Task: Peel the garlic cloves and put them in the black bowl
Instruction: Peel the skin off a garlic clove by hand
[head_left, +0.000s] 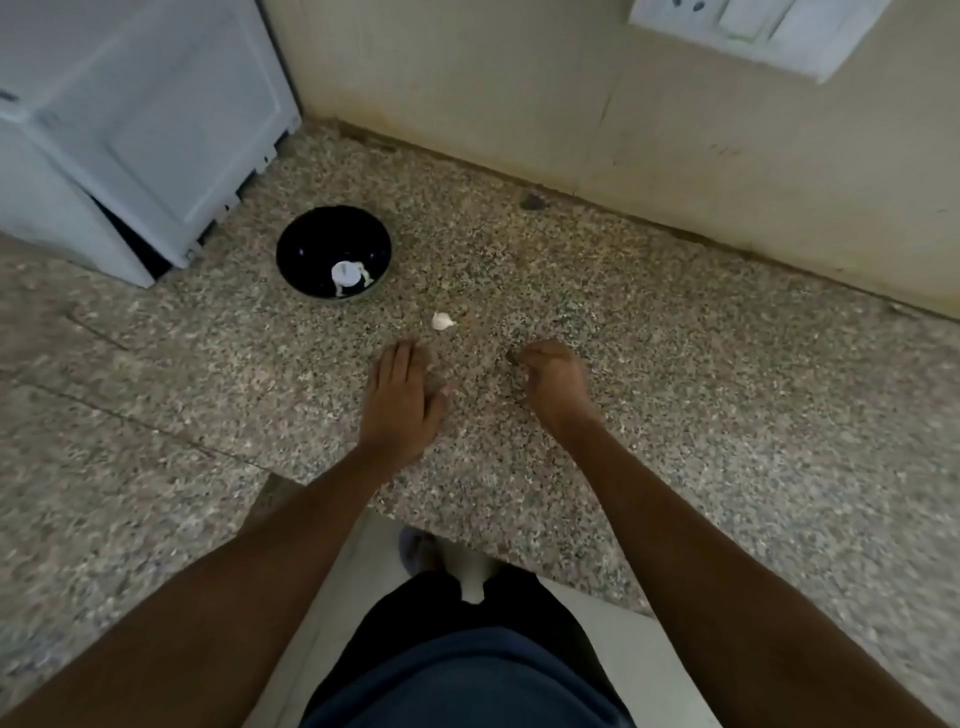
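Two bare hands are hovering over a speckled granite tabletop (675, 389) that's running into a corner of cream wall (519, 78), with a white appliance (130, 130) sitting just left of the black bowl (311, 234). That bowl is holding some white garlic bits (349, 275) near its front edge. One garlic clove (442, 321) is lying loose on the stone, just right of the bowl and in front of it. The left hand (402, 400) is reaching flat, fingers (402, 364) straight and together, holding nothing, just short of the clove. The right hand (553, 379) is curling loosely; can't tell if it's gripping anything.
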